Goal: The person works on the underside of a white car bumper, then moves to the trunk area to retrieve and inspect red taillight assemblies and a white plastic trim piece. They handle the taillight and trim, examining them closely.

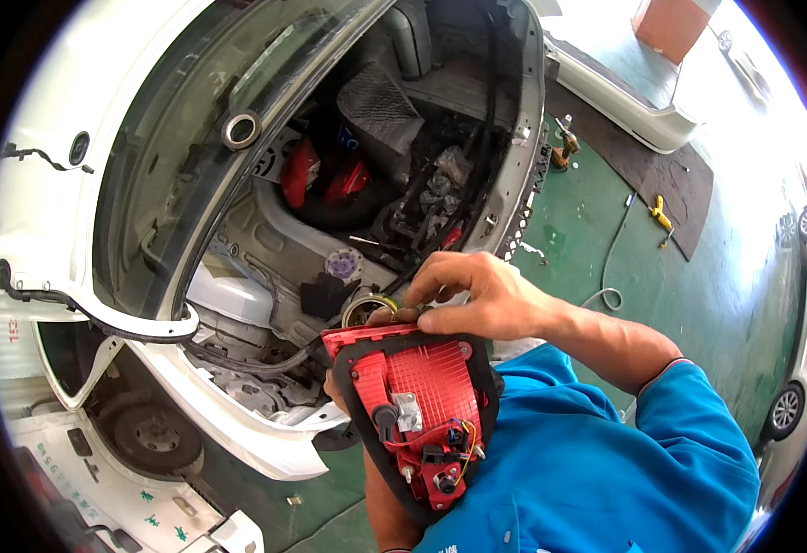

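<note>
A red tail light (422,387) with a black foam gasket, bulb sockets and wires on its back is tilted up in front of my blue shirt. My left hand (333,392) grips it from behind; most of that hand and its forearm are hidden by the lamp. At the lamp's far edge my right hand (486,300) is closed, thumb and forefinger pinched close to the red rim. What is between these fingertips is too small to make out. A yellow-edged ring (367,310), like a roll of tape, shows just beyond the lamp, beside the fingertips.
The white car's open trunk (283,217) holds loose red lamps, a grey mat and clutter. A tape roll (240,130) rests on the rear glass. On the green floor at right are a drill (565,147), a yellow tool (661,214), a hose and a bumper (624,101).
</note>
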The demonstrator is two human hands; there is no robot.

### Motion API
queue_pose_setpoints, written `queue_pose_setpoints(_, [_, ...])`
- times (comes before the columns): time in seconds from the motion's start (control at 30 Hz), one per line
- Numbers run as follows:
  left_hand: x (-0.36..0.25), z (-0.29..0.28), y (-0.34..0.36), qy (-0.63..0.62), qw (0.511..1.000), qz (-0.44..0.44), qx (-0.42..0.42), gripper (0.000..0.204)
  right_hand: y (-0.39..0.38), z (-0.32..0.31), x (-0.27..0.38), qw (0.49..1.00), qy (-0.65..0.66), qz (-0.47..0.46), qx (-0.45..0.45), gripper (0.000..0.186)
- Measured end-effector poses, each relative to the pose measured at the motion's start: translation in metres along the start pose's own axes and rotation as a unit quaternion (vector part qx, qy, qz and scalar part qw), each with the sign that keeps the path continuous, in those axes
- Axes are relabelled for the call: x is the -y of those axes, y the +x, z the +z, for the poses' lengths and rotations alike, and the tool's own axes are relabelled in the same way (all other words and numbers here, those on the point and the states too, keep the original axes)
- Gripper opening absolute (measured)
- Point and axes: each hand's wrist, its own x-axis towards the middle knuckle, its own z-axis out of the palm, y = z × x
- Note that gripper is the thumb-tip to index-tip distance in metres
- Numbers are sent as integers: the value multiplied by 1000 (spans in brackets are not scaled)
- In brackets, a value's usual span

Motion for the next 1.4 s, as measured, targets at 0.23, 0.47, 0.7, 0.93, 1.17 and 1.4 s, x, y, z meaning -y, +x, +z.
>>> queue_pose_setpoints(0.23, [-7,-28,14,23,999,-22,2,86,0,11,10,997,-8,70,-5,30])
queue_pose_setpoints(0.47, [3,15,3,6,995,22,97,85,-1,18,12,998,-45,32,-35,25])
queue_pose_setpoints(0.7, [-5,4,7,22,999,14,34,79,-3,33,5,973,-202,-77,-83,20])
queue_pose_setpoints(0.93, [-2,12,8,-3,998,32,57,81,4,29,14,974,-205,-59,-74,25])
queue_pose_setpoints(1.17, [-2,-1,12,-13,994,7,109,72,6,-3,5,992,76,88,-47,29])
queue_pose_setpoints(1.4, [6,7,11,-24,985,-10,172,69,-9,4,-6,992,53,114,-20,36])
